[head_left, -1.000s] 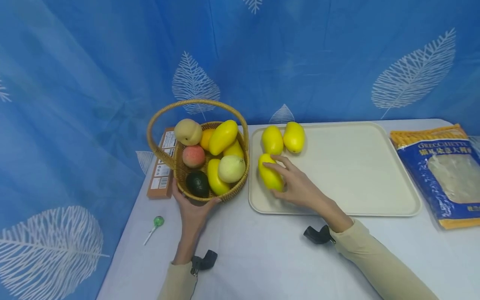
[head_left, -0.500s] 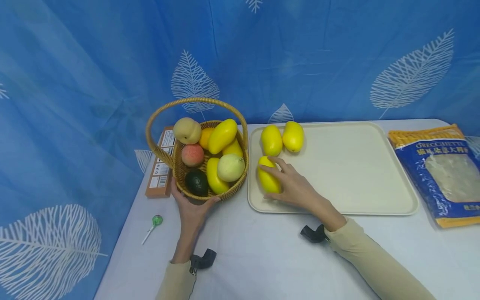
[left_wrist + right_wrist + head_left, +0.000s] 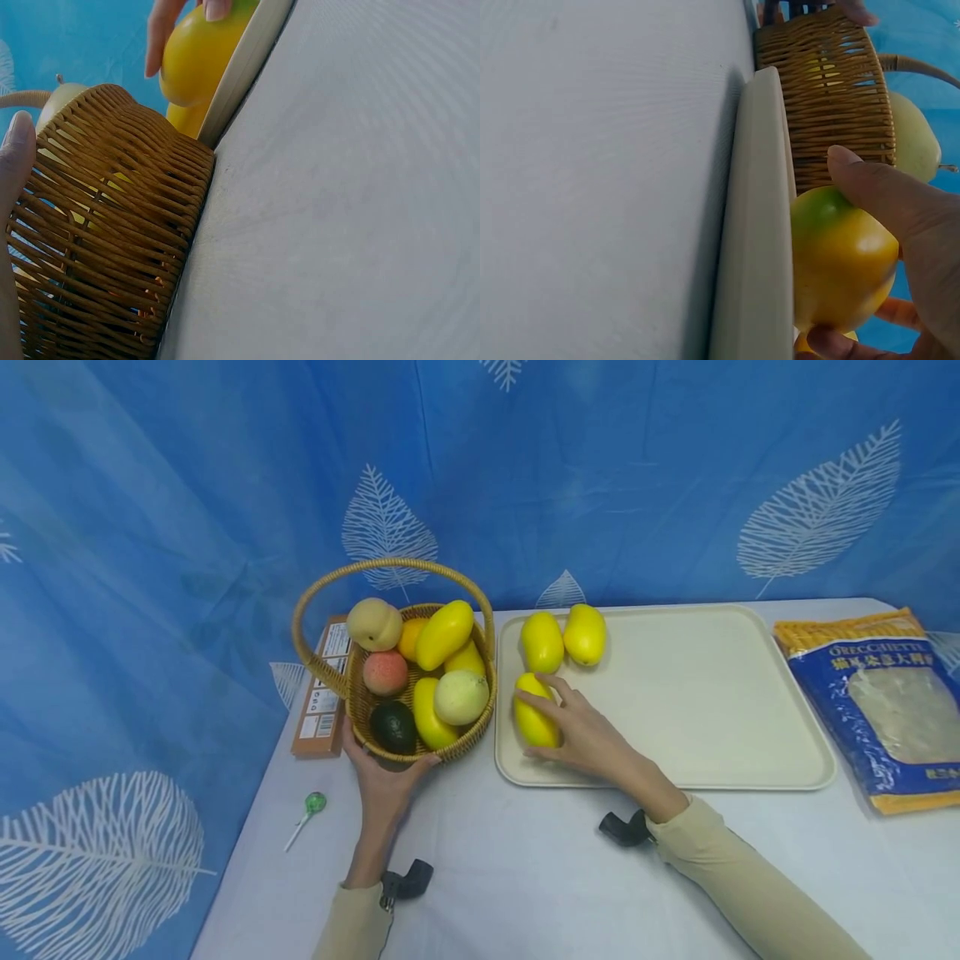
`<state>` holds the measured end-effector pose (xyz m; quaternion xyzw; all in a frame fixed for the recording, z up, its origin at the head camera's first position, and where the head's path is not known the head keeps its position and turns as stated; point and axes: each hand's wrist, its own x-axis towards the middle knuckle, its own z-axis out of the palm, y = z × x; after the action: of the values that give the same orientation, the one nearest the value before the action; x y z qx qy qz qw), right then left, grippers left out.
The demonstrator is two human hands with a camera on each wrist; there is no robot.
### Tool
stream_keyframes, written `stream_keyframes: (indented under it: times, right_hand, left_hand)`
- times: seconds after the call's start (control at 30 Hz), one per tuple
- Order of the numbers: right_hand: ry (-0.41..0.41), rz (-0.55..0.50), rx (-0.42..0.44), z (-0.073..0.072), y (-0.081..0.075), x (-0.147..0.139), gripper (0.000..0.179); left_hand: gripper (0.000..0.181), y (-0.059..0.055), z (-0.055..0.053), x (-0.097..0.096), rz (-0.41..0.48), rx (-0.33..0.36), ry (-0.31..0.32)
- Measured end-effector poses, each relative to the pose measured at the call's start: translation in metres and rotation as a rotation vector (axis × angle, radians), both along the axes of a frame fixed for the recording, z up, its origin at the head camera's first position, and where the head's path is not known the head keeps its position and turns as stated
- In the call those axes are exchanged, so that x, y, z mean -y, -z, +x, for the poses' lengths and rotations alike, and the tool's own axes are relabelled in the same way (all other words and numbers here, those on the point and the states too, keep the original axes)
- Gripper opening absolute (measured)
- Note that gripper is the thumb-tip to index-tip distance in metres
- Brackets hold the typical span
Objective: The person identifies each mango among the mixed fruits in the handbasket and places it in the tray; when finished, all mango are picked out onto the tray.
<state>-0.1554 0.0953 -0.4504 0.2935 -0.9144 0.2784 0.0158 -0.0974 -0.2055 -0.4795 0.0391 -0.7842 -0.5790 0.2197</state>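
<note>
Thumb and fingers of the right hand (image 3: 588, 739) pinch a glossy yellow mango with a green end (image 3: 844, 262) at the left end of a cream rectangular tray (image 3: 705, 693). Just beyond, two more yellow mangoes (image 3: 542, 643) lie side by side. The left hand (image 3: 384, 781), thumb and fingers spread wide, holds the near side of a tan woven basket (image 3: 124, 217). The step in hand seems to be gripping one mango while steadying the basket; the next move calls for a firm pinch.

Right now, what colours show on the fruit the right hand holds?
The fruit is yellow-orange with a green patch, clearest in the right wrist view.
</note>
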Motion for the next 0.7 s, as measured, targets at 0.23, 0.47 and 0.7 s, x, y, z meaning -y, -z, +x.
stream_keyframes:
  times: [0.23, 0.47, 0.7]
  right_hand:
    - [0.012, 0.016, -0.017, 0.002, -0.002, 0.001, 0.082]
    - [0.035, 0.038, -0.093, 0.006, -0.015, 0.0, 0.08]
    - [0.031, -0.072, -0.076, 0.019, -0.052, 0.0, 0.074]
  left_hand:
    - [0.132, 0.0, 0.0, 0.0, 0.006, -0.002, -0.001]
    - [0.129, -0.011, 0.004, -0.003, 0.012, -0.018, 0.015]
    - [0.13, 0.004, -0.001, 0.002, 0.023, -0.033, 0.018]
